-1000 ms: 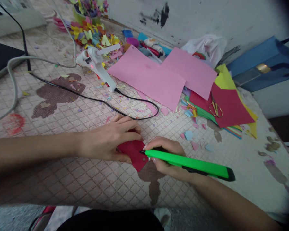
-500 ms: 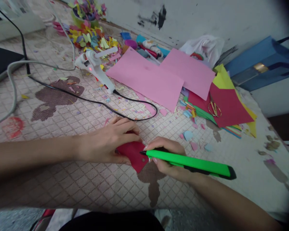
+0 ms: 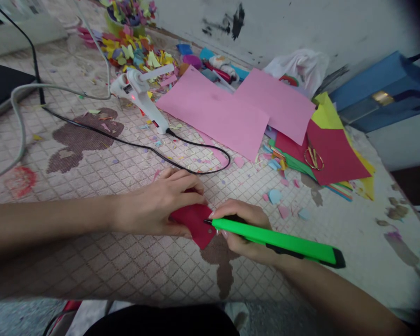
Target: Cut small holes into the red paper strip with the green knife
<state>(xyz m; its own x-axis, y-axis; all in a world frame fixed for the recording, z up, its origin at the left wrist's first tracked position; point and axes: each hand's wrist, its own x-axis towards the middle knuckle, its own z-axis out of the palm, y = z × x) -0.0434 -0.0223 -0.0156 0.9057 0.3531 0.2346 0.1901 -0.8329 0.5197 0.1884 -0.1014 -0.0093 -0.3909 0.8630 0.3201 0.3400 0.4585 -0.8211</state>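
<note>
A small piece of red paper (image 3: pixel 199 226) lies on the patterned tablecloth near the table's front edge. My left hand (image 3: pixel 164 200) is closed on its left part, fingers curled over it and thumb along its lower side. From the right, my right hand (image 3: pixel 245 226) grips a bright green tool (image 3: pixel 283 239) with a dark back end. The tool's thin black tip touches or hovers just over the red paper; which of the two cannot be made out. A small round dark spot shows on the paper below the tip.
A white glue gun (image 3: pixel 145 102) with its black cable (image 3: pixel 196 145) lies beyond my hands. Pink sheets (image 3: pixel 217 112), red paper (image 3: pixel 336 151) with gold scissors (image 3: pixel 313 157) and a blue bag (image 3: pixel 385 88) are farther right. Paper scraps (image 3: pixel 275 196) dot the cloth.
The back end of the green tool has swung slightly downward while its tip stays over the red paper. My left hand has barely moved. The whole view has shifted a little.
</note>
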